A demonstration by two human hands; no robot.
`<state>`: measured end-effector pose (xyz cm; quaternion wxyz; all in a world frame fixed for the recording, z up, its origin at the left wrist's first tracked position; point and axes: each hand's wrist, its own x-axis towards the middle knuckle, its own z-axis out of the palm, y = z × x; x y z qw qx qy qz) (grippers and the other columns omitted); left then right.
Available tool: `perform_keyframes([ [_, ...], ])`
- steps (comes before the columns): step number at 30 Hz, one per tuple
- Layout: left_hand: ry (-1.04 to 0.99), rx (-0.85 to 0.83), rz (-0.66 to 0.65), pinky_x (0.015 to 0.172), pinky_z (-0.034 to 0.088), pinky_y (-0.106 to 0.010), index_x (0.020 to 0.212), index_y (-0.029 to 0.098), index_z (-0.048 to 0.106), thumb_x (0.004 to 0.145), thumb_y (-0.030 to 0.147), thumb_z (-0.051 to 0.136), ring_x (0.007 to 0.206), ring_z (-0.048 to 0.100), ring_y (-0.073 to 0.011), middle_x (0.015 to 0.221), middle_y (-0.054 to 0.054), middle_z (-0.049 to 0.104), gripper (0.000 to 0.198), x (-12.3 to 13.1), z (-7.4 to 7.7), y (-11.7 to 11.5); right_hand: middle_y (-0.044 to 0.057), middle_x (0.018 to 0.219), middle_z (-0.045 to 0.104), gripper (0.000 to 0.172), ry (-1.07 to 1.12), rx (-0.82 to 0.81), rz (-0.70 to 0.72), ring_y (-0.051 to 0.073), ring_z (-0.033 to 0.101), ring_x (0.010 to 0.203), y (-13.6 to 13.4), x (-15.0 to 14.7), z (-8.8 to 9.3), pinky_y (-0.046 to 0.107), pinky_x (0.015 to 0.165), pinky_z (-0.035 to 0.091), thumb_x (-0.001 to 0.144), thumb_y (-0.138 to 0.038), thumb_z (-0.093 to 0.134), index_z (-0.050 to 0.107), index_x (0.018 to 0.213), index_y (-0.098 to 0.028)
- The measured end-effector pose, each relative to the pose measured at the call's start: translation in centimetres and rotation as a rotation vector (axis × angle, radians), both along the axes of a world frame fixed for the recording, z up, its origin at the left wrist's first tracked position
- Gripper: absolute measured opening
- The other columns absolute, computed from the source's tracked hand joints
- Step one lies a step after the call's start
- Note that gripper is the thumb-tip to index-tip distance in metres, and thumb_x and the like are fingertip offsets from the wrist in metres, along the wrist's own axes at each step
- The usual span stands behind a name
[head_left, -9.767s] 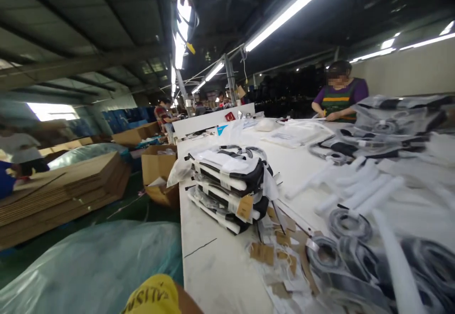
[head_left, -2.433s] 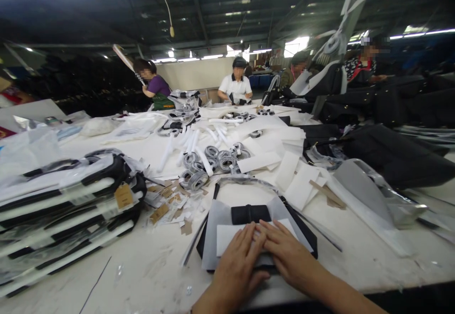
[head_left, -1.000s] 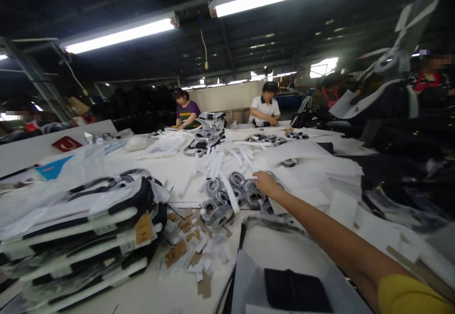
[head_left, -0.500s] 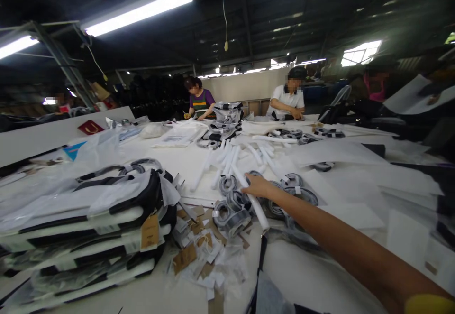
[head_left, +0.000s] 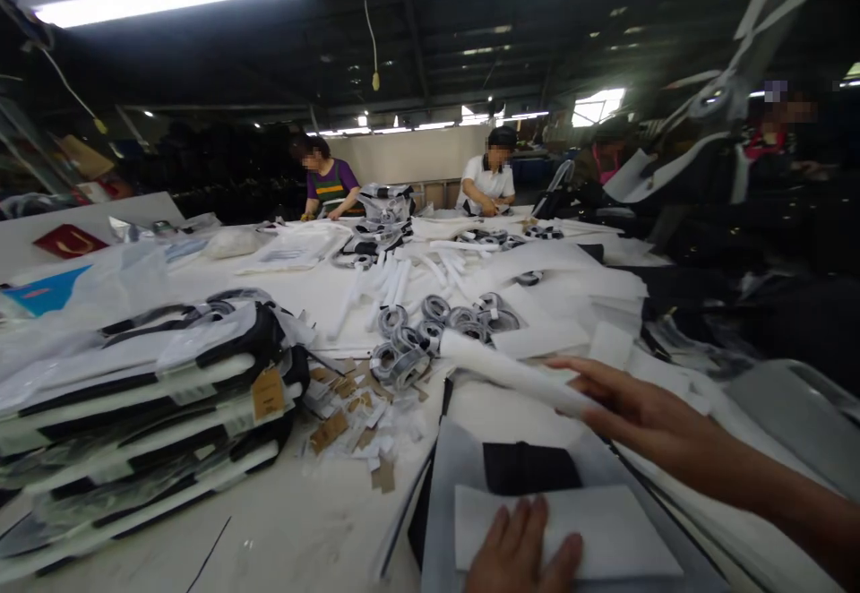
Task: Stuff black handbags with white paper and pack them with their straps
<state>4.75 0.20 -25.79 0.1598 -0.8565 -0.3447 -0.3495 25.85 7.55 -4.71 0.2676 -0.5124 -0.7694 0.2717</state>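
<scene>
My right hand (head_left: 638, 414) is closed on one end of a long white foam tube (head_left: 511, 371), carrying it just above the table. Below it lies a black bag (head_left: 530, 468) on a grey sheet, with a white foam sheet (head_left: 605, 530) on top. My left hand (head_left: 520, 548) rests flat on that white sheet, fingers stretched out. Behind the tube sit several coiled grey straps (head_left: 417, 333) and more white tubes (head_left: 390, 284).
A stack of bagged black-and-white bags (head_left: 141, 396) fills the left. Loose brown tags (head_left: 342, 423) lie beside it. White paper sheets (head_left: 557, 306) cover the middle; black bags pile at the right. Two people (head_left: 494, 176) work at the far end of the table (head_left: 296, 521).
My right hand has pulled back from the pile of tubes and coils with a white tube in it. My left hand has come into view on the white sheet.
</scene>
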Motion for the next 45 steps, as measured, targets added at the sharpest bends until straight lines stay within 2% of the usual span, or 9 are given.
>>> perform_keyframes([
  [2, 0.247, -0.397, -0.119, 0.089, 0.059, -0.035, 0.134, 0.032, 0.058, 0.09, 0.034, 0.064, 0.11, 0.069, -0.0277, 0.132, -0.008, 0.065, 0.045, -1.2, 3.6, 0.4, 0.005, 0.119, 0.072, 0.04, -0.093, 0.084, 0.026, 0.026, 0.069, 0.105, -5.2, 2.4, -1.2, 0.029, 0.083, 0.059, 0.089, -0.045, 0.066, 0.065, 0.127, -0.031],
  [7, 0.374, -0.726, -0.246, 0.099, 0.053, -0.036, 0.147, 0.027, 0.044, 0.078, 0.028, 0.077, 0.123, 0.061, -0.0293, 0.147, -0.015, 0.051, 0.076, -3.0, 10.4, 1.7, 0.005, 0.107, 0.074, 0.026, -0.289, 0.379, 0.132, 0.023, 0.07, 0.101, -15.4, 3.0, -4.5, 0.028, 0.085, 0.059, 0.088, -0.032, 0.07, 0.072, 0.114, -0.031],
  [16, 0.435, -0.946, -0.246, 0.107, 0.046, -0.043, 0.149, 0.028, 0.04, 0.083, 0.037, 0.074, 0.131, 0.053, -0.0322, 0.153, -0.016, 0.041, 0.075, -2.8, 13.2, 2.1, 0.004, 0.097, 0.075, 0.03, -0.286, 0.819, -0.154, 0.017, 0.064, 0.079, -17.9, -3.4, -12.8, 0.033, 0.072, 0.048, 0.098, -0.012, 0.048, 0.073, 0.111, -0.022],
  [22, 0.41, -0.793, -0.262, 0.105, 0.048, -0.04, 0.15, 0.025, 0.038, 0.078, 0.052, 0.076, 0.131, 0.053, -0.0303, 0.15, -0.017, 0.045, 0.087, -3.3, 12.6, 1.4, 0.004, 0.091, 0.076, 0.022, -0.195, 0.839, -0.218, 0.017, 0.066, 0.069, -15.4, -6.0, -14.9, 0.032, 0.06, 0.047, 0.098, -0.016, 0.052, 0.074, 0.101, -0.022],
  [26, 0.416, -0.6, -0.177, 0.106, 0.048, -0.039, 0.15, 0.025, 0.036, 0.075, 0.024, 0.082, 0.135, 0.05, -0.0279, 0.153, -0.016, 0.041, 0.088, -3.2, 9.7, -0.2, 0.005, 0.091, 0.077, 0.026, -0.124, 0.8, -0.182, 0.017, 0.07, 0.075, -16.0, -5.7, -15.4, 0.031, 0.063, 0.054, 0.099, -0.014, 0.048, 0.072, 0.106, -0.021],
  [32, 0.411, -0.363, -0.093, 0.111, 0.044, -0.042, 0.153, 0.025, 0.03, 0.084, -0.002, 0.052, 0.142, 0.041, -0.0245, 0.157, -0.012, 0.036, 0.077, -3.1, 6.6, -1.9, 0.006, 0.128, 0.068, 0.04, -0.353, 0.779, 0.006, 0.022, 0.059, 0.124, -16.3, -1.1, -13.1, 0.045, 0.113, 0.04, 0.097, -0.01, 0.05, 0.059, 0.134, -0.019],
  [35, 0.429, -0.355, -0.066, 0.112, 0.043, -0.042, 0.154, 0.026, 0.028, 0.083, -0.001, 0.047, 0.145, 0.036, -0.0247, 0.16, -0.011, 0.031, 0.078, -3.0, 6.5, -2.2, 0.006, 0.143, 0.057, 0.044, -0.52, 0.734, -0.016, 0.025, 0.049, 0.136, -15.0, 0.8, -13.1, 0.051, 0.122, 0.024, 0.098, -0.01, 0.048, 0.053, 0.141, -0.019],
  [40, 0.479, -0.318, -0.035, 0.111, 0.041, -0.053, 0.15, 0.019, 0.036, 0.092, 0.014, 0.044, 0.15, 0.022, -0.0296, 0.164, -0.008, 0.02, 0.059, -0.9, 7.5, -2.8, 0.004, 0.133, 0.065, 0.041, -0.439, 0.764, -0.069, 0.017, 0.059, 0.126, -14.2, 1.5, -16.0, 0.041, 0.121, 0.031, 0.1, -0.007, 0.044, 0.058, 0.137, -0.02],
  [45, 0.488, -0.245, -0.026, 0.107, 0.043, -0.058, 0.142, 0.015, 0.048, 0.101, 0.029, 0.037, 0.14, 0.043, -0.0287, 0.149, -0.012, 0.05, 0.044, 1.6, 7.2, -2.8, 0.006, 0.132, 0.066, 0.044, -0.369, 0.728, -0.126, 0.019, 0.06, 0.125, -14.5, 1.2, -16.6, 0.045, 0.117, 0.038, 0.098, -0.006, 0.045, 0.056, 0.138, -0.02],
])
